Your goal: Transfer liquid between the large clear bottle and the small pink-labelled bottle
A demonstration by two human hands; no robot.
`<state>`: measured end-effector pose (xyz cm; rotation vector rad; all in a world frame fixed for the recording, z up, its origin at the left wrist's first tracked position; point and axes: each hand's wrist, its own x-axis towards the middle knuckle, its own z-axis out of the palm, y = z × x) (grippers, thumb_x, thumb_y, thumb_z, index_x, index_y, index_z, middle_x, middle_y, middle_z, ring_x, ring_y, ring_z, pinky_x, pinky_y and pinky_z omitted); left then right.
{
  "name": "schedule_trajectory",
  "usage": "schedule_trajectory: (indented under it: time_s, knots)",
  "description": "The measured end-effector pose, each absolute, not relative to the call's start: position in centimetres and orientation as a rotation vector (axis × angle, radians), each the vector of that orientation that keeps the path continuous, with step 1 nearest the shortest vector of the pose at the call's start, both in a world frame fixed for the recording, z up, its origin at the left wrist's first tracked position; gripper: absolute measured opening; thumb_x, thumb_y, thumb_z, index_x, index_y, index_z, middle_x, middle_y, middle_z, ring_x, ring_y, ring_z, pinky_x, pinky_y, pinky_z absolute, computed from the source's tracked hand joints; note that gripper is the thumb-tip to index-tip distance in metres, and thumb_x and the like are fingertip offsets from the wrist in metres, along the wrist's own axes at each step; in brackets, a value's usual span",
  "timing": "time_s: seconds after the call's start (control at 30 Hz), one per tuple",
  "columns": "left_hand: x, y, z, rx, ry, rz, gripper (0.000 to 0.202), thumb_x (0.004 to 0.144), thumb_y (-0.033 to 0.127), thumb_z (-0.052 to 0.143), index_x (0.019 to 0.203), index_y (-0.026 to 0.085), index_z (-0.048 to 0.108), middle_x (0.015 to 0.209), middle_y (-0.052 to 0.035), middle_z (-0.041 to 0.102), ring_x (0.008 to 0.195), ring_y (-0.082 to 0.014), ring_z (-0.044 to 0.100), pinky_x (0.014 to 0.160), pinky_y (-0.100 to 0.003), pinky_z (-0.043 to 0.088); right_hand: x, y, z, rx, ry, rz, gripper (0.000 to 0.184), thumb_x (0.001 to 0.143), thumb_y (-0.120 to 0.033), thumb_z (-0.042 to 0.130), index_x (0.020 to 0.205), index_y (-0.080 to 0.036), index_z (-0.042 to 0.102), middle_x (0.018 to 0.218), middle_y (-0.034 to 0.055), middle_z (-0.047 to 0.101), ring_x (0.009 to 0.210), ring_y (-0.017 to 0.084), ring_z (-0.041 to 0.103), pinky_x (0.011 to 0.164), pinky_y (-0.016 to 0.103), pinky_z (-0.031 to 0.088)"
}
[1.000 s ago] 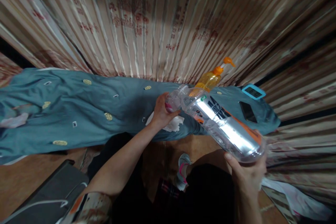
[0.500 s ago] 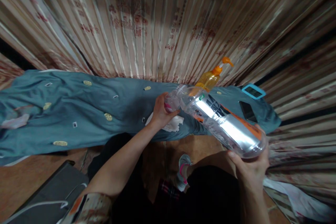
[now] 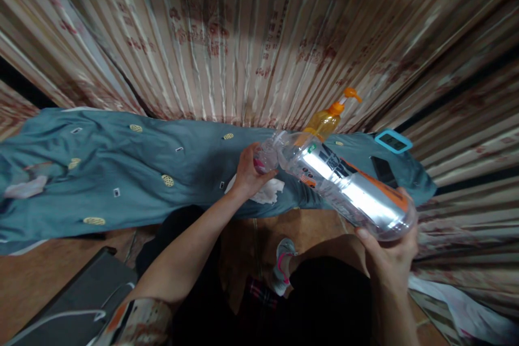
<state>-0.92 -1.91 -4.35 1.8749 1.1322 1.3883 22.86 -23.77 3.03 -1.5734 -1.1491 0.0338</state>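
My right hand (image 3: 391, 257) is wrapped round the base end of a large clear plastic bottle (image 3: 344, 186) with a silver and orange label. The bottle is tilted, its neck lower left of the pump bottle and its base toward me. My left hand (image 3: 248, 177) grips a small clear plastic container (image 3: 266, 155) with some pink on it, held at the large bottle's mouth. I cannot tell whether any liquid passes between them. A crumpled white tissue (image 3: 268, 192) lies on the cloth beneath my left hand. Behind the large bottle stands an amber pump bottle (image 3: 323, 123).
A teal patterned cloth (image 3: 198, 170) covers the long surface. On its right are a dark phone (image 3: 383, 171) and a blue-framed digital clock (image 3: 393, 141). Another whitish piece (image 3: 26, 188) lies far left. Pleated curtains (image 3: 227, 38) hang behind; a grey box (image 3: 81, 297) sits lower left.
The base of the large bottle and my right hand have shifted very slightly up and to the right. My left hand and the small container stay nearly still.
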Motion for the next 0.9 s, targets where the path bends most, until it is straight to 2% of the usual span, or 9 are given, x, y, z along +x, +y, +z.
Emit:
schedule_trajectory:
  time_s: [0.43,0.53,0.67,0.9]
  knots:
    - [-1.0,-2.0,-4.2,1.874,1.132,1.365,0.083,0.070,0.037,0.098,0.140,0.023,0.055,0.138,-0.0138,0.070,0.129,-0.0357,0.069,0.114,-0.058,0.055,22.8,-24.0,2.1,-1.554,-1.116,0.065,0.120,0.066,-0.062,0.095,0.164,-0.014,0.046,0.169,0.0212,0.046,0.158,0.045,0.043,0.134,0.067,0.024]
    - [-1.0,-2.0,-4.3,1.880,1.131,1.366,0.085,0.070,0.038,0.098,0.141,0.023,0.055,0.139,-0.0137,0.069,0.129,-0.0359,0.068,0.113,-0.058,0.055,23.0,-24.0,1.6,-1.600,-1.043,0.058,0.118,0.065,-0.065,0.094,0.161,-0.013,0.050,0.162,0.0215,0.053,0.152,0.045,0.050,0.132,0.067,0.029]
    - [-1.0,-1.9,-4.3,1.879,1.129,1.361,0.085,0.070,0.039,0.098,0.142,0.023,0.054,0.140,-0.0143,0.069,0.129,-0.0366,0.068,0.111,-0.057,0.056,23.7,-24.1,0.7,-1.666,-0.928,0.058,0.110,0.064,-0.069,0.092,0.150,-0.008,0.060,0.143,0.0220,0.066,0.138,0.046,0.061,0.124,0.072,0.037]
    - [-1.0,-2.0,-4.1,1.890,1.131,1.357,0.085,0.071,0.039,0.098,0.142,0.021,0.054,0.137,-0.0149,0.070,0.129,-0.0370,0.068,0.112,-0.058,0.056,23.5,-24.1,1.0,-1.642,-0.931,0.060,0.113,0.065,-0.066,0.093,0.155,-0.008,0.055,0.148,0.0227,0.063,0.138,0.043,0.060,0.126,0.071,0.035]
